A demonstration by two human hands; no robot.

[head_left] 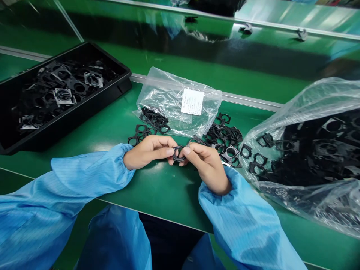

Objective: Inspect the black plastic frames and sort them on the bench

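Observation:
Between my two hands is a small black plastic frame (179,158), pinched from both sides a little above the table. My left hand (154,152) is closed on its left side, thumb on top. On the other side my right hand (204,161) grips it between thumb and fingers. The fingers hide part of the frame, and I cannot tell whether it is one piece or two. Just behind my right hand lies a pile of loose black frames (225,135). Several black rings (140,133) lie past my left hand.
A black bin (112,92) with many black and some silver-faced frames stands at the left. A clear bag (168,86) with a white label (192,101) lies behind my hands. At the right, a large clear bag (298,101) is full of black frames. A metal rail (247,99) runs behind.

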